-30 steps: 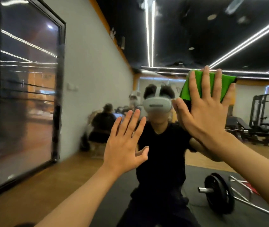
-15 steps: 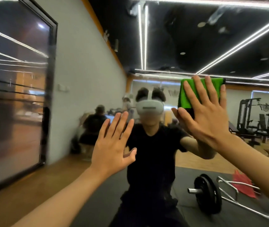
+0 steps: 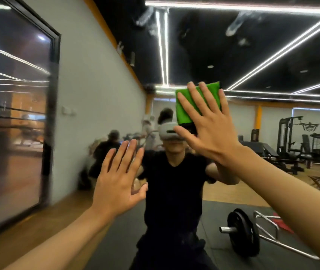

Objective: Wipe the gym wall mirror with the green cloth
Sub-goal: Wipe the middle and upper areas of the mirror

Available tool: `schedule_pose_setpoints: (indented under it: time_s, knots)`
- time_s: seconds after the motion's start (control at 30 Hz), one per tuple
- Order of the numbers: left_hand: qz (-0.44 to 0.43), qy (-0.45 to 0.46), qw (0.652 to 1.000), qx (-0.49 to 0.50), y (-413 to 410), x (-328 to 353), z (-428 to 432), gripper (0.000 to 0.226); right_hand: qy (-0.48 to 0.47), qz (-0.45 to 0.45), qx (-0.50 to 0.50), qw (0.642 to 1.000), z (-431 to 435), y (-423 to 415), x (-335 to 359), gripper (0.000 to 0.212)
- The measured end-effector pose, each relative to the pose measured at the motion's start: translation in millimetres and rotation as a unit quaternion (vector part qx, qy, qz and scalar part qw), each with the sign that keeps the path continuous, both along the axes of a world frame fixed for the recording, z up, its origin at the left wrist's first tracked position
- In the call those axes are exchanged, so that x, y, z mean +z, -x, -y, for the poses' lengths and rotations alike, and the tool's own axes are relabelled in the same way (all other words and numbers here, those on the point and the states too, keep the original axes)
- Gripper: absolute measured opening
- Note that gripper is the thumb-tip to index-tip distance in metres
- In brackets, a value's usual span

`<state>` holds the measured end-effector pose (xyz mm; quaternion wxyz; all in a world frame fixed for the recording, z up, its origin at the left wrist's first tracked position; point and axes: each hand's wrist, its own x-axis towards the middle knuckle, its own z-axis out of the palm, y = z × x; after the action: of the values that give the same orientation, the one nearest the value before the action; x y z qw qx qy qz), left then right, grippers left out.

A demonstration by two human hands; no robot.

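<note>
On the gym mirror (image 3: pixel 194 45), right hand (image 3: pixel 211 131) presses green cloth (image 3: pixel 184 112), fingers (image 3: pixel 194 98) straight; left hand (image 3: pixel 116 182) fingers splayed.

- Green cloth (image 3: pixel 184 110): its middle and right side lay hidden under the right grip (image 3: pixel 211 129).
- Headset (image 3: pixel 167 131), just lower left of the cloth: its right part was covered by that grip.
- Seated figures (image 3: pixel 106 151), farther lower left of the cloth: blurred beyond telling.
- Dark-framed panel (image 3: pixel 19 114), far left of the cloth: smeared, and cut off by the picture's edge.

Our forearms (image 3: pixel 57 242) run bare behind the left hand (image 3: pixel 116 182) and right hand (image 3: pixel 211 131). In reflection we wear a black short-sleeved T-shirt (image 3: pixel 172 182) and, beside the right thumb, a pale grey headset (image 3: pixel 166 131).
</note>
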<state>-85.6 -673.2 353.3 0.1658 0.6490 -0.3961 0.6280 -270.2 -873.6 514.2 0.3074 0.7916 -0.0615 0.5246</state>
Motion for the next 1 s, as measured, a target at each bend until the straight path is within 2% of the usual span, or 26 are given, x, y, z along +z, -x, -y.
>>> schedule_pose_setpoints:
  time_s: [0.13, 0.23, 0.3, 0.47, 0.63, 0.83, 1.0]
  knots:
    - [-0.005, -0.003, 1.0, 0.0, 3, 0, 5, 0.096, -0.113, 0.063, -0.014, 0.992, 53, 59, -16, 0.083]
    - [-0.007, -0.005, 1.0, -0.001, 2, -1, 4, 0.095, -0.198, 0.127, -0.005, 0.972, 30, 38, -13, 0.088]
    - [-0.01, -0.006, 1.0, -0.002, 2, -2, 4, 0.096, -0.187, 0.131, 0.005, 0.973, -2, 5, -1, 0.089]
    - [-0.007, -0.006, 1.0, -0.005, -1, 1, -1, 0.096, -0.06, 0.033, 0.003, 0.998, -67, -57, 20, 0.086]
    - [0.001, -0.002, 1.0, -0.007, 1, 0, 2, 0.095, 0.01, -0.007, 0.008, 1.0, -21, -21, 12, 0.078]
    - [-0.003, -0.003, 1.0, -0.004, 2, 0, 3, 0.097, -0.079, 0.046, -0.007, 0.996, 46, 46, -6, 0.079]
    - [-0.006, -0.009, 1.0, 0.0, 1, -2, 3, 0.098, -0.21, 0.107, 0.019, 0.972, 3, 18, 9, 0.083]
